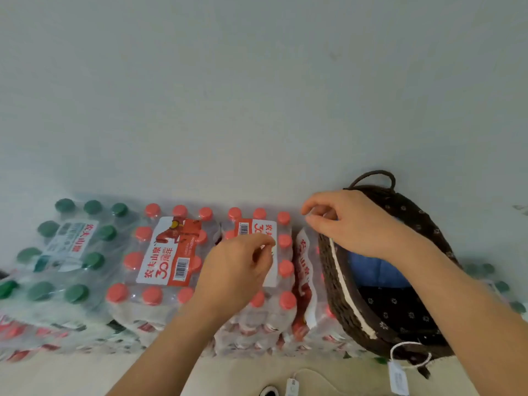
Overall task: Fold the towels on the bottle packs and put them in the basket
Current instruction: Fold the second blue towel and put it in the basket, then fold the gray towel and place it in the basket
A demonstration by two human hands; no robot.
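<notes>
Well, left hand (237, 270): fingers are curled in and the thumb tip is brought up against the index tip. Nothing can be made out between them, though it's a bit blurred. It's held above the red packs (168, 252), roughly over the middle one.
Right hand (351, 224): also curled, thumb tucked close under the bent index finger, and nothing is seen in it. It's held over the far left part of the basket (328, 281) rim; whether the rim is touched can't be told.
Towel (377, 270): blue, bunched up inside the basket, partly hidden by the right wrist.
Basket: brown and woven, set on top of the packs at the right end. A dark flowered liner (400, 310) is seen inside, with a white trim (343, 281) along the left rim.
Handle (371, 177): a loop at the basket's far end, right by the wall (257, 81).
Tag (398, 378): white, hung on a string from the basket's near end.
Red packs: shrink-wrapped, caps up, lined up side by side with red and white labels. One more label is seen slanted just beside the basket.
Green pack (65, 247): same kind of wrap, green caps, placed left of the red ones. A few more green caps are glimpsed right of the basket.
Floor (85, 375): pale, seen in front of the packs.
Cable (292, 385): white, laid on the floor near the bottom edge.
</notes>
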